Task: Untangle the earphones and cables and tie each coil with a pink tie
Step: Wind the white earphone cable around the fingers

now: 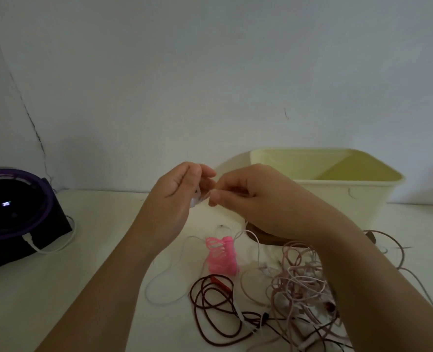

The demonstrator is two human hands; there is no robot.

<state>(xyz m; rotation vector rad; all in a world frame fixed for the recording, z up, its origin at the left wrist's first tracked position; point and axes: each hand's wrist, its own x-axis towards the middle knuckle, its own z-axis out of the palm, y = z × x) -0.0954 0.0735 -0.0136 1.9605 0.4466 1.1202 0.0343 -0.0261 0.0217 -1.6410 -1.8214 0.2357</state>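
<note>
Spanning the whole lower view, the counter [96,288] carries everything. Back right sits a cream bin [362,196], open top, contents not visible. Far left is a round purple-rimmed device [14,212] w/ a white lead plugged in. Front right is the pink-and-white tangle [301,283] of earphones & cables, loops crossing everywhere, not yet sorted. A dark red cable [210,295] lies in loose loops beside it.

The left hand [172,199] & right hand [258,199] are raised over mid-counter, nearly touching. A thin white cable [159,293] trails below them. The pink ties [221,255] sit bunched near the red loops, unused.

Smallest is a white earbud [194,200], held in the left hand's curled fingers. The right hand pinches what looks like its thin wire.

Handling, prob: wires light, limp, springy, snag easily. Take hold near a bud or plug end & feed it back thru. No hard tugs, esp at joints.
</note>
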